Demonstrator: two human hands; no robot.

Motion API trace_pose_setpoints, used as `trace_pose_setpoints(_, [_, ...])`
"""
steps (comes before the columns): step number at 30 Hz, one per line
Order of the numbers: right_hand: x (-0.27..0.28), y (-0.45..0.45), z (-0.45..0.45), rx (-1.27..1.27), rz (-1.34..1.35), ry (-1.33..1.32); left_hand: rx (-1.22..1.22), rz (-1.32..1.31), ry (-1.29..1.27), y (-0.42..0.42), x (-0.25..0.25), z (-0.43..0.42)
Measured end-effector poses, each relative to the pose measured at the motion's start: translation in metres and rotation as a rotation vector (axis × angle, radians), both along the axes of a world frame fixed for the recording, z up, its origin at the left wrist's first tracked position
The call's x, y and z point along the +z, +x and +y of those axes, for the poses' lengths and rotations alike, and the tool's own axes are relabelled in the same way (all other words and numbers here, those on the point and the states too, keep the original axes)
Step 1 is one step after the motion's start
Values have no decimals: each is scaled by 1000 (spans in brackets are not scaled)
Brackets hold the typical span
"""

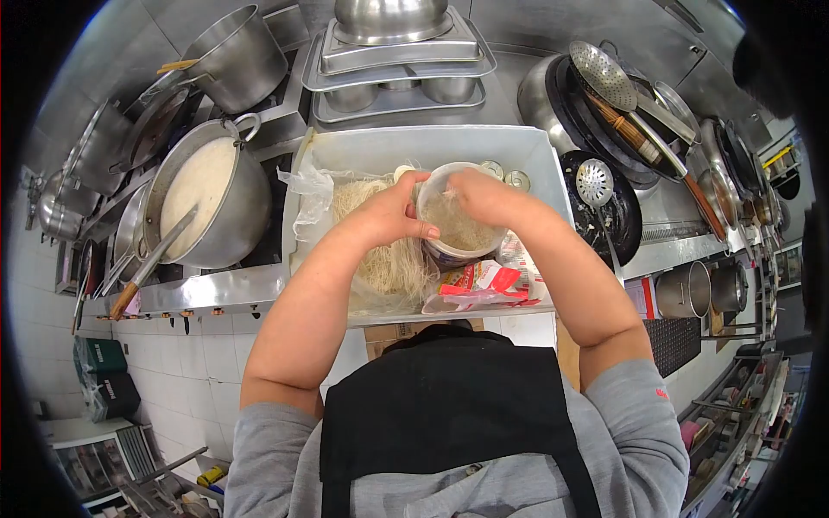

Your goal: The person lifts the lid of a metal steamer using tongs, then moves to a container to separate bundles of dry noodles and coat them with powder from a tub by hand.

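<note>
The left hand holds the tub upright, mouth up

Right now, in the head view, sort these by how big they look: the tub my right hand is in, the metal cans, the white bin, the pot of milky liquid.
1. White bin
2. Pot of milky liquid
3. Tub
4. Metal cans, smallest; they look too alike to rank separately.
</note>
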State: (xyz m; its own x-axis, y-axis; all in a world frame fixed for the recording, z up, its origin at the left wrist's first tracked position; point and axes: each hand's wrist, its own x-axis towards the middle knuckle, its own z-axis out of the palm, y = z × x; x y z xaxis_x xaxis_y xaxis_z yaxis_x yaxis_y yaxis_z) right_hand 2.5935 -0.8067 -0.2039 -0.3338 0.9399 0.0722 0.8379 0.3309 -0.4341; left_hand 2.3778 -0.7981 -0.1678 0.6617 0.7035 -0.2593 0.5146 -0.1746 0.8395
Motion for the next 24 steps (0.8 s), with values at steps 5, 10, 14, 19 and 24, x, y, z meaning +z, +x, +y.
trace_pose_setpoints(5, [36,-7,-9,-130,-52,-19,-18,14,45,-2,2,3])
trace_pose_setpoints(10, [30,-16,-8,-146,-154,-87,-33,14,51,-2,-2,5])
trace_pose_setpoints(14, [30,-29,-22,11,-257,-187,-20,27,79,-2,0,4])
trace_pose_setpoints(19, [24,-37,-30,115,-342,-173,6,66,23,-1,4,0])
trace_pose_setpoints(24, [28,-30,-23,166,-387,-360,-18,36,23,-3,6,0])
